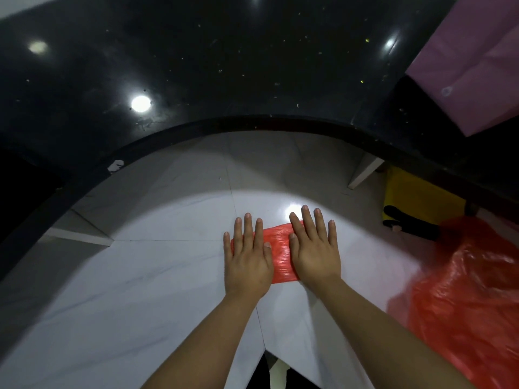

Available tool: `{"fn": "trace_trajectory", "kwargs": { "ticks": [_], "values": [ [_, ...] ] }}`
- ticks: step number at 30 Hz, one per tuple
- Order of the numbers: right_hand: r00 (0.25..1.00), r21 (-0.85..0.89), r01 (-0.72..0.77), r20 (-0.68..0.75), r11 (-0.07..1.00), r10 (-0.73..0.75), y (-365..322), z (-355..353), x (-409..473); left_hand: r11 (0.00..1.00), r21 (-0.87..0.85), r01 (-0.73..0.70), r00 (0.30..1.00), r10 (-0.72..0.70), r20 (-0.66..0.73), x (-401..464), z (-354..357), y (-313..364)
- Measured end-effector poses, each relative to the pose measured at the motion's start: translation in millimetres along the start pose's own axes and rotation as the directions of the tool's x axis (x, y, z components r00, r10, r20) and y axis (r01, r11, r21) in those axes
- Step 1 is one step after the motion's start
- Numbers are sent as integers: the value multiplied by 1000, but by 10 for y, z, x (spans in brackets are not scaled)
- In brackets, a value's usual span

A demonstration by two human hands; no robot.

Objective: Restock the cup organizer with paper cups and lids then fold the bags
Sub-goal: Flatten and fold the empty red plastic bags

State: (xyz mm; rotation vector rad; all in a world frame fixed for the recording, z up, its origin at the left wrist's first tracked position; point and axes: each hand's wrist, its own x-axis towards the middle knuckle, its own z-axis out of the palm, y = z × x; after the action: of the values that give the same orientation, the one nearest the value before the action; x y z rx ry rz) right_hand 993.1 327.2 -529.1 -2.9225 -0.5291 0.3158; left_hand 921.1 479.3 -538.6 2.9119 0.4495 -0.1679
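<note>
A small folded red plastic bag (280, 248) lies flat on the white tiled floor (168, 262). My left hand (248, 256) presses its left end with straight fingers. My right hand (313, 248) presses the right end the same way, palm down. Only the strip of bag between the hands shows. A second, larger red plastic bag (463, 299) lies crumpled and unfolded on the floor to the right. No cups, lids or cup organizer appear in view.
A black glossy counter (224, 80) curves across the upper view, its edge overhanging the floor. A pink bag (471, 66) rests on it at the far right. A yellow object (415, 200) with a black strap sits under the counter on the right.
</note>
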Motion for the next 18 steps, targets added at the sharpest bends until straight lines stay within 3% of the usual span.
{"fn": "trace_trajectory", "kwargs": {
  "ticks": [3,6,8,15,18],
  "values": [
    [999,-1,6,38,1000,-6,-23,-46,120,1000,-2,1,1000,-1,-11,136,-11,-15],
    [993,67,0,120,998,-9,-16,-175,138,1000,10,10,996,-11,91,126,-55,-10],
    [998,96,-5,55,995,0,39,-310,31,1000,22,-1,997,0,78,80,-134,-20],
    [982,95,-125,-134,988,137,465,-1186,-385,921,-237,-309,951,295,-92,190,-893,754],
    [966,62,-156,-199,986,165,741,-1641,-647,824,-363,-436,897,429,-106,-8,-1120,1267]
  ]
}}
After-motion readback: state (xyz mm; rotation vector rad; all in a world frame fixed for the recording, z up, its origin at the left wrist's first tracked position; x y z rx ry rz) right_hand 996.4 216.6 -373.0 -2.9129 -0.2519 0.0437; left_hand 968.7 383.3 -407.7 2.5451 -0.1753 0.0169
